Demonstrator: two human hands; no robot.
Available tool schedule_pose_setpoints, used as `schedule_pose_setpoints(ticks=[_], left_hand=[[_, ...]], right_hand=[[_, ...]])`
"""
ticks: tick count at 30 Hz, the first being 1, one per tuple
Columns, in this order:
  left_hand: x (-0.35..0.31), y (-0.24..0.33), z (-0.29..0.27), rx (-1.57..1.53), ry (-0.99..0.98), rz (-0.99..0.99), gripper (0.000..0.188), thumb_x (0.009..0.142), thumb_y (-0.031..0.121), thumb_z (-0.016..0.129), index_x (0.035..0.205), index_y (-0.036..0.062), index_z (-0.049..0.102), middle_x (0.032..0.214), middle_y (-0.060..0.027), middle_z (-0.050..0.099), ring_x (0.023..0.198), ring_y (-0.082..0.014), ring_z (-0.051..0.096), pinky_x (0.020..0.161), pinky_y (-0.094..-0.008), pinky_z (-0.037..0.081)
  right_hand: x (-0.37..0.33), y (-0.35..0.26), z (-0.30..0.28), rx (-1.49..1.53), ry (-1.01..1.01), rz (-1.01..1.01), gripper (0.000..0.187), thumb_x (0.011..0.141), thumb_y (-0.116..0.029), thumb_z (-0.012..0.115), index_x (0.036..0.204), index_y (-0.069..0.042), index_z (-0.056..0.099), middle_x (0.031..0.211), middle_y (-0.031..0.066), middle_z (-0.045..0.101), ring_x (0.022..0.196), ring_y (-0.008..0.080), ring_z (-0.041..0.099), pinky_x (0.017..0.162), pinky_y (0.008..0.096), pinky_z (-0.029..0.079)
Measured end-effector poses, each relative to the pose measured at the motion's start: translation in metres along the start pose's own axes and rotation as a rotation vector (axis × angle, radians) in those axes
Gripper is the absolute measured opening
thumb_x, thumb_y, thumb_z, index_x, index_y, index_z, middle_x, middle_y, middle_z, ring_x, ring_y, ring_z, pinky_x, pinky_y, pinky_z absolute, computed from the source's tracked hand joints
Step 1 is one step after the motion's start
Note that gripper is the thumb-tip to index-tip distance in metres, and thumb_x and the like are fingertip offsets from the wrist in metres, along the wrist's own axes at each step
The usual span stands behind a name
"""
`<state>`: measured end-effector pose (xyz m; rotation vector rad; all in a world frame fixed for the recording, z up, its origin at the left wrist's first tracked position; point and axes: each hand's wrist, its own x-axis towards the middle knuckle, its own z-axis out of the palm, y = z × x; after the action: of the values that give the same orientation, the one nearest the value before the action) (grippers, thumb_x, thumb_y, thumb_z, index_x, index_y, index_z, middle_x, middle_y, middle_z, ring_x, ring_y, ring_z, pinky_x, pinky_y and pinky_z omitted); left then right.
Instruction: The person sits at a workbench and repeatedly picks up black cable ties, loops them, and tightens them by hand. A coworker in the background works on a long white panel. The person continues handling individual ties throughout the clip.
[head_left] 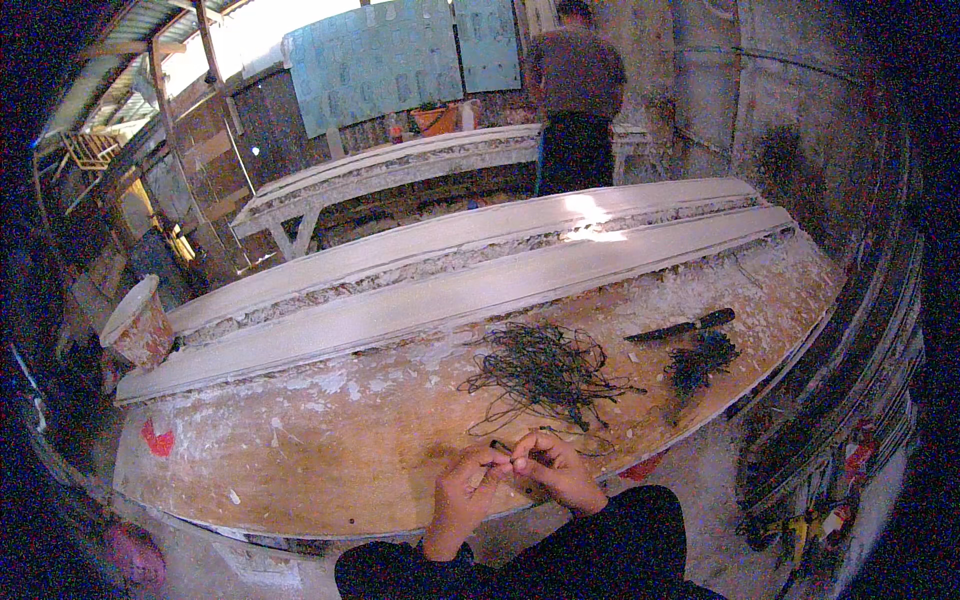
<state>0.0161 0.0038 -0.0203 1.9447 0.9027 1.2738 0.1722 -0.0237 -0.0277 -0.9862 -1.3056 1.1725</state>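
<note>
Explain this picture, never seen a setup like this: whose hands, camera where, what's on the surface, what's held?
No machine here: a person works bare-handed. The view comes from the left of two head-worn fisheye cameras looking down, so straight edges bend near the rim.

The left hand pinches a small dark piece, too small to identify. The right hand meets it at the fingertips; whether it also grips is unclear.

On the worn wooden surface lie a loose tangle of dark cord, a smaller dark bundle and a knife. Another person stands behind.
</note>
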Motion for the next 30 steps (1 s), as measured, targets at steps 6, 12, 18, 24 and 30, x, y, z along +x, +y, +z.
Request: schedule_pose_setpoints(ticks=[6,12,18,24,30], left_hand=[[-0.0007,-0.0007,0.0014,-0.019,0.000,-0.051,0.010,0.072,0.008,0.064,0.081,0.0050,0.060,0.081,-0.0073,0.061,0.080,-0.0226,0.058,0.071,-0.0310,0.045],[-0.0006,0.0022,0.0035,-0.051,0.011,-0.063,0.013,0.071,0.007,0.066,0.082,0.0038,0.060,0.081,-0.0077,0.061,0.078,-0.0210,0.058,0.071,-0.0304,0.046],[0.0021,0.0066,0.0007,-0.088,-0.012,-0.041,0.014,0.071,0.008,0.067,0.082,0.0038,0.060,0.082,-0.0076,0.061,0.078,-0.0201,0.058,0.072,-0.0300,0.046],[0.0001,0.0036,0.0029,-0.064,0.012,-0.068,0.015,0.069,0.007,0.067,0.083,0.0044,0.061,0.082,-0.0078,0.061,0.078,-0.0212,0.059,0.072,-0.0307,0.046],[-0.0008,0.0014,0.0032,0.007,0.027,-0.024,0.015,0.068,0.007,0.067,0.082,0.0054,0.061,0.081,-0.0075,0.062,0.078,-0.0216,0.059,0.072,-0.0306,0.046]], right_hand=[[0.0016,0.0027,-0.0001,-0.015,0.008,-0.042,0.011,0.081,-0.014,0.058,0.084,-0.005,0.053,0.079,-0.0009,0.052,0.077,0.0080,0.048,0.070,0.0220,0.037],[0.0008,0.0010,0.0003,0.023,0.024,-0.024,0.011,0.080,-0.014,0.058,0.083,-0.005,0.053,0.080,-0.0008,0.053,0.078,0.0081,0.048,0.072,0.0218,0.037],[0.0010,0.0014,0.0010,0.007,0.041,-0.040,0.011,0.081,-0.015,0.057,0.083,-0.005,0.052,0.080,-0.0006,0.053,0.079,0.0081,0.048,0.072,0.0219,0.037],[0.0007,0.0019,0.0013,-0.007,0.057,-0.021,0.011,0.081,-0.016,0.058,0.082,-0.006,0.053,0.079,-0.0009,0.053,0.079,0.0081,0.048,0.073,0.0223,0.038],[0.0002,0.0031,0.0016,-0.019,0.069,-0.028,0.012,0.080,-0.017,0.058,0.081,-0.006,0.054,0.079,-0.0013,0.053,0.078,0.0081,0.048,0.073,0.0226,0.038]])
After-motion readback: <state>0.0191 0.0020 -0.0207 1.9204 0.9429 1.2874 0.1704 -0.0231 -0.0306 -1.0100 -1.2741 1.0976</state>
